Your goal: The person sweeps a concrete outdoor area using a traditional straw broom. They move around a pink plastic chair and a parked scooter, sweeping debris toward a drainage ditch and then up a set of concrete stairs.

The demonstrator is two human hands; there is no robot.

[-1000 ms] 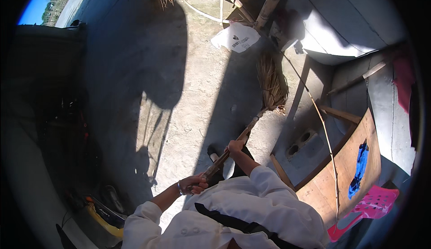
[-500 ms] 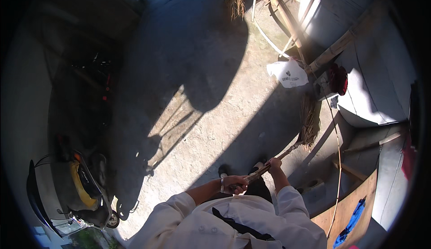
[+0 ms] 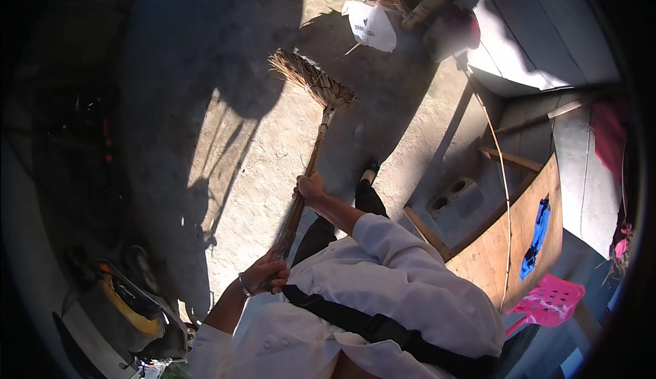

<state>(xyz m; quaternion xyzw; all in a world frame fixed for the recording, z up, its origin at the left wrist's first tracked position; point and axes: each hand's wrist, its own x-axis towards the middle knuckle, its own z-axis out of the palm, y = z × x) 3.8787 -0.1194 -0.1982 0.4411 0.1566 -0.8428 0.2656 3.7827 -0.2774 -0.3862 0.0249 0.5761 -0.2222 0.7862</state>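
Note:
A straw broom [image 3: 316, 143] slants away from my body, its brown bristle head fanned out on or just above the sunlit floor; contact cannot be made out. My left hand [image 3: 267, 274], with a band at the wrist, is closed round the upper end of the handle near my waist. Farther down the handle my right hand [image 3: 311, 188] wraps round it, that arm stretched across in front of me. Beyond the bristles, a white plastic bag [image 3: 370, 25] hangs or lies near some bamboo poles.
A concrete block [image 3: 456, 197] and a wooden board [image 3: 509, 232] with a blue strip stand at my right, beside a thin stick [image 3: 497, 147]. A pink plastic chair [image 3: 550, 300] is behind them. At the lower left sits a parked scooter [image 3: 126, 304].
The broom has swung from my right across to the front left, its head leaving the right wall. Both hands moved with it. The view has turned, and more of the pink chair shows.

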